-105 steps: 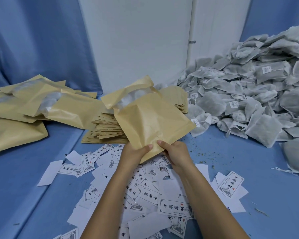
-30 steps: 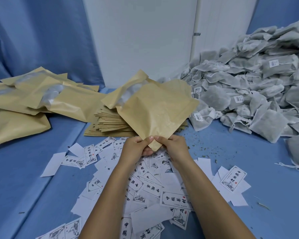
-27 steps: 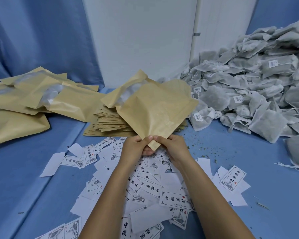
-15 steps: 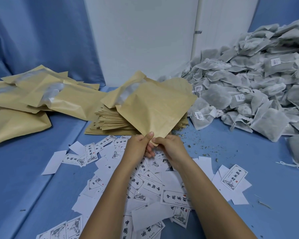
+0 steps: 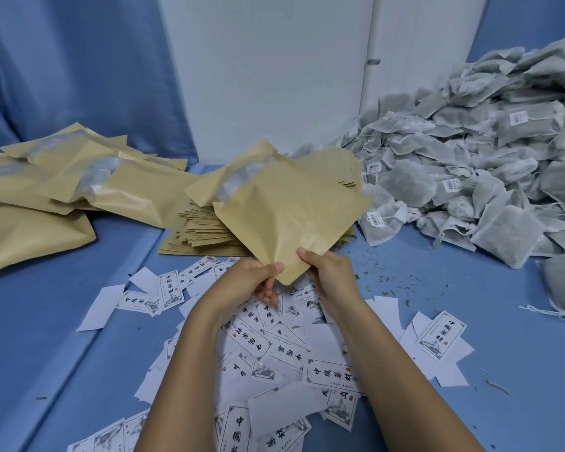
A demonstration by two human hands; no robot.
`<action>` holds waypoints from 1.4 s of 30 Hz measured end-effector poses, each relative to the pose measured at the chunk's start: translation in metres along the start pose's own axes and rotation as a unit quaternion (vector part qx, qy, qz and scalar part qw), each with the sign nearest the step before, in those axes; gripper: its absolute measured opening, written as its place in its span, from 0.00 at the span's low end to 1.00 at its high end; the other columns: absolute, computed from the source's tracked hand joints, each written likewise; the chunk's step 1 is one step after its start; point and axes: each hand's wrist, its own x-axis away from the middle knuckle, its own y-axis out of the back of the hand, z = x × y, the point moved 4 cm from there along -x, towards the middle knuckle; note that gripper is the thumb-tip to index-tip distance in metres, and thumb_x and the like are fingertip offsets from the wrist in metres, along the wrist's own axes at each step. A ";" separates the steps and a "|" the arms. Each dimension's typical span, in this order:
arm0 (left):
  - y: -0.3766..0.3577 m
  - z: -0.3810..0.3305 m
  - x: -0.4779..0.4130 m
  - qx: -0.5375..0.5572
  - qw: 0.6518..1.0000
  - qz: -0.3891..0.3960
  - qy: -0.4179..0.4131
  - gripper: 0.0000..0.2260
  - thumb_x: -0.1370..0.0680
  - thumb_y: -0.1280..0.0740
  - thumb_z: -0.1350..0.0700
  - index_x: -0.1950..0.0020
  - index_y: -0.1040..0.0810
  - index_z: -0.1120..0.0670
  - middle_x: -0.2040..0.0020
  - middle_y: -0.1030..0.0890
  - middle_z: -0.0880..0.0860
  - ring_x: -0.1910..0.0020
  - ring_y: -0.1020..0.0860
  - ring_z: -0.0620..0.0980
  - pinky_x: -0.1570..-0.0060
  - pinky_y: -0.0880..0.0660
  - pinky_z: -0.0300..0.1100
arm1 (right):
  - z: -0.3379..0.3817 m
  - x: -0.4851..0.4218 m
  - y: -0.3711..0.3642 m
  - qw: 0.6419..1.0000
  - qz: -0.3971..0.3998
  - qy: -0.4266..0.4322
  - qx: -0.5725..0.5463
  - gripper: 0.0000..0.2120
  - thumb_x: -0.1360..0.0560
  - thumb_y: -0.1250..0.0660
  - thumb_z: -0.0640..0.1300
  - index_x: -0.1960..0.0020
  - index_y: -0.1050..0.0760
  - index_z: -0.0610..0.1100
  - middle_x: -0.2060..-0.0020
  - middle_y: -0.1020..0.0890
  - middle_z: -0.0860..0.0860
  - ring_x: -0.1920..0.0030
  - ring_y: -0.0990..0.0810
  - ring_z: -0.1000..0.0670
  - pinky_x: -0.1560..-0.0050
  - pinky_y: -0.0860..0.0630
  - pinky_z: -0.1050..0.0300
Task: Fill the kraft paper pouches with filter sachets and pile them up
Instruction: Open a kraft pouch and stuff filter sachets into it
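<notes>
Pinching the kraft pouch [image 5: 291, 216] by its near corner in left hand [image 5: 252, 282] and right hand [image 5: 331, 272]. Holding it slanting away, with filled pile [image 5: 62, 184] lying left of left hand.

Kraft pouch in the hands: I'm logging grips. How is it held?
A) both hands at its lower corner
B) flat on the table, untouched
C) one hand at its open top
A: the left hand and right hand both pinch the kraft pouch at its lower corner.

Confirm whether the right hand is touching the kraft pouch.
Touching. The head view shows the right hand pinching the kraft pouch near its lower corner, thumb on the front face; the left hand pinches it too.
</notes>
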 end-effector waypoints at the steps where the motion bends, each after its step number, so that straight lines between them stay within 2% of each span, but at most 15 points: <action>1: 0.002 0.000 0.001 -0.001 1.000 0.004 0.001 0.21 0.21 0.34 0.53 0.74 0.27 0.54 0.74 0.23 0.55 0.72 0.21 0.52 0.65 0.26 0.40 | 0.001 -0.001 0.001 1.000 -0.008 -0.002 -0.018 0.05 0.27 0.29 0.35 0.58 0.24 0.34 0.56 0.19 0.37 0.54 0.21 0.42 0.48 0.25 0.49; 5: 0.005 0.002 0.007 -0.009 1.000 0.024 0.004 0.22 0.21 0.35 0.54 0.76 0.28 0.53 0.76 0.24 0.53 0.72 0.21 0.52 0.69 0.28 0.36 | 0.005 -0.008 0.013 0.997 -0.027 -0.001 -0.077 0.03 0.27 0.30 0.33 0.54 0.21 0.34 0.51 0.17 0.38 0.51 0.19 0.43 0.43 0.22 0.48; 8: 0.002 0.001 0.007 -0.004 1.000 0.031 0.006 0.23 0.20 0.36 0.56 0.77 0.29 0.53 0.76 0.25 0.54 0.72 0.21 0.53 0.68 0.28 0.38 | 0.004 -0.008 0.012 0.997 -0.030 0.000 -0.077 0.01 0.27 0.30 0.32 0.56 0.21 0.34 0.55 0.17 0.40 0.53 0.19 0.44 0.52 0.20 0.52; 9: 0.002 -0.001 0.006 0.000 1.000 0.029 0.005 0.23 0.20 0.36 0.56 0.77 0.30 0.52 0.76 0.25 0.54 0.72 0.21 0.53 0.67 0.27 0.39 | 0.004 -0.008 0.012 0.996 -0.035 0.006 -0.084 0.01 0.27 0.30 0.33 0.56 0.21 0.35 0.55 0.17 0.41 0.54 0.19 0.45 0.52 0.21 0.53; 12: 0.006 -0.001 0.007 0.016 0.999 0.032 0.006 0.23 0.21 0.35 0.56 0.78 0.30 0.52 0.77 0.26 0.54 0.74 0.22 0.52 0.63 0.27 0.43 | 0.010 -0.011 0.021 0.991 -0.081 0.038 -0.095 0.01 0.27 0.29 0.35 0.57 0.20 0.37 0.55 0.16 0.42 0.53 0.19 0.46 0.44 0.23 0.51; 17: -0.002 -0.001 0.006 -0.007 0.998 0.070 0.006 0.23 0.20 0.36 0.56 0.77 0.30 0.54 0.76 0.26 0.53 0.73 0.22 0.51 0.64 0.26 0.41 | 0.016 -0.012 0.030 0.990 -0.103 0.051 -0.079 0.04 0.28 0.28 0.35 0.61 0.20 0.39 0.59 0.16 0.45 0.54 0.20 0.47 0.45 0.23 0.52; 22: 0.003 0.002 0.008 0.005 0.995 0.094 0.026 0.22 0.21 0.36 0.58 0.77 0.29 0.55 0.76 0.26 0.54 0.72 0.21 0.52 0.61 0.24 0.45 | 0.031 -0.014 0.045 0.978 -0.123 0.079 -0.147 0.04 0.26 0.31 0.32 0.53 0.20 0.39 0.58 0.17 0.48 0.58 0.19 0.51 0.57 0.22 0.63; 26: -0.004 0.003 0.009 0.016 0.989 0.136 0.052 0.21 0.20 0.38 0.62 0.75 0.26 0.60 0.69 0.20 0.60 0.64 0.17 0.52 0.63 0.20 0.39 | 0.035 -0.016 0.053 0.975 -0.112 0.056 -0.181 0.04 0.26 0.32 0.30 0.55 0.22 0.37 0.57 0.17 0.47 0.58 0.18 0.52 0.57 0.20 0.65; 29: 0.002 0.002 0.012 0.026 0.989 0.139 0.049 0.20 0.23 0.36 0.62 0.76 0.26 0.60 0.60 0.19 0.65 0.63 0.17 0.53 0.59 0.20 0.40 | 0.039 -0.018 0.059 0.975 -0.113 0.037 -0.186 0.03 0.25 0.33 0.32 0.57 0.23 0.37 0.58 0.18 0.47 0.59 0.19 0.53 0.55 0.20 0.66; 33: 0.002 0.008 0.011 0.024 0.988 0.136 0.068 0.21 0.21 0.37 0.64 0.75 0.27 0.62 0.64 0.18 0.63 0.62 0.16 0.52 0.60 0.20 0.38 | 0.038 -0.022 0.070 0.970 -0.157 0.018 -0.184 0.05 0.27 0.31 0.30 0.59 0.25 0.36 0.60 0.20 0.46 0.62 0.20 0.51 0.61 0.20 0.64; 36: -0.003 0.010 0.008 0.024 0.987 0.132 0.082 0.16 0.21 0.38 0.65 0.68 0.24 0.64 0.71 0.20 0.57 0.65 0.17 0.50 0.59 0.20 0.37 | 0.034 -0.023 0.071 0.970 -0.166 0.006 -0.180 0.05 0.25 0.32 0.32 0.59 0.25 0.37 0.61 0.20 0.46 0.62 0.21 0.52 0.63 0.22 0.64; 38: -0.001 0.010 0.009 0.032 0.987 0.130 0.093 0.13 0.21 0.38 0.64 0.64 0.22 0.64 0.66 0.18 0.60 0.64 0.16 0.51 0.58 0.21 0.36 | 0.034 -0.025 0.072 0.968 -0.172 0.008 -0.183 0.04 0.24 0.33 0.35 0.58 0.24 0.38 0.61 0.20 0.47 0.62 0.21 0.52 0.64 0.22 0.65; 40: 0.002 0.011 0.010 0.045 0.986 0.118 0.106 0.12 0.21 0.35 0.63 0.65 0.21 0.63 0.55 0.18 0.68 0.57 0.16 0.56 0.55 0.20 0.36 | 0.035 -0.027 0.074 0.971 -0.177 0.017 -0.161 0.04 0.24 0.32 0.36 0.57 0.24 0.37 0.61 0.21 0.47 0.63 0.22 0.53 0.67 0.23 0.66; 42: 0.001 0.013 0.008 0.072 0.988 0.069 0.115 0.06 0.23 0.33 0.60 0.54 0.20 0.63 0.49 0.17 0.65 0.53 0.16 0.56 0.56 0.20 0.39 | 0.036 -0.029 0.076 0.976 -0.164 0.025 -0.144 0.04 0.24 0.32 0.36 0.54 0.24 0.35 0.60 0.21 0.47 0.62 0.22 0.52 0.64 0.22 0.65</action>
